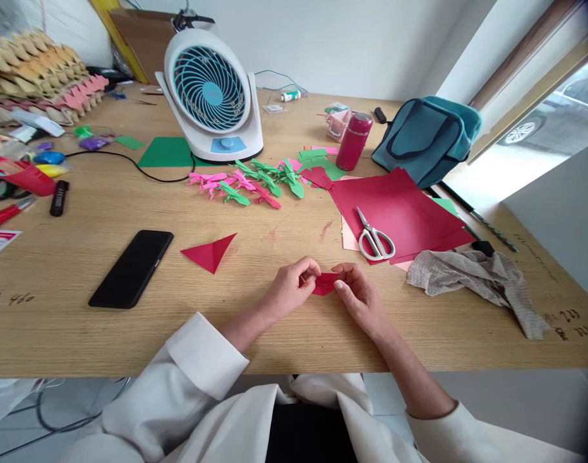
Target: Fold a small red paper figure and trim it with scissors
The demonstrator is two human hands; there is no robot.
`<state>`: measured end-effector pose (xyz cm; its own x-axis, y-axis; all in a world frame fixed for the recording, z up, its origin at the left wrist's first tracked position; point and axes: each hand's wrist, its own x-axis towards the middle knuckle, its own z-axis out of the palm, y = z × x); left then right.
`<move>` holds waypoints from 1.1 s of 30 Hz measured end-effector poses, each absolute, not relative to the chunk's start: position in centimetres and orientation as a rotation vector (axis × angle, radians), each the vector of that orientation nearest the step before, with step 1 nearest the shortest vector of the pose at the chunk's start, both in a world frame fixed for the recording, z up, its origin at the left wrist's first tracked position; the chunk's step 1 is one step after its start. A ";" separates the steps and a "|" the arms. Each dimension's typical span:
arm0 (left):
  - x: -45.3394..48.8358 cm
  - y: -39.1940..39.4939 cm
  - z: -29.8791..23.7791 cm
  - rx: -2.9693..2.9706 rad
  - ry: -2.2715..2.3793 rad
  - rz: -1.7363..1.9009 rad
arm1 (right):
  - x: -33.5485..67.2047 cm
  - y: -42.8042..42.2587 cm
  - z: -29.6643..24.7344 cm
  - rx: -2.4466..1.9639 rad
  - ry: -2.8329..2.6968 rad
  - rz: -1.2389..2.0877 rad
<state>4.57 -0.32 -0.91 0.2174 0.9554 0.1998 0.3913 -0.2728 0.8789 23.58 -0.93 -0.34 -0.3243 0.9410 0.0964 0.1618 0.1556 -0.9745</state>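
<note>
1. On my remote feed, the folded red paper [325, 284] sat between the left hand [296, 283] and right hand [361, 297], over the near part of the tabletop [298, 347].
2. I saw the left hand pinching its left end, fingers bunched close.
3. The right hand gripped the other end between thumb and fingers.
4. A red triangle [211, 253] lay farther left, apart from both.
5. Scissors [377, 245] rested on red sheets [404, 199] beyond the right hand.

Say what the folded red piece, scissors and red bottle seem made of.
Folded red piece: probably paper, matte, thin and creased. Scissors: grey blades, apparently metal by their sheen; smooth white handles, likely plastic. Red bottle: smooth with soft highlights, perhaps coated metal, possibly plastic.
</note>
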 end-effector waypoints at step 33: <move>4.6 -0.2 -0.3 1.388 0.931 0.821 | 23.3 -0.7 -1.5 -1.004 -1.553 1.257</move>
<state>4.60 -0.16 -0.31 0.4278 0.9021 -0.0563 0.0574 0.0350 0.9977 23.33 -0.71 -1.50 -0.2916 0.9465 0.1380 0.0620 0.1627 -0.9847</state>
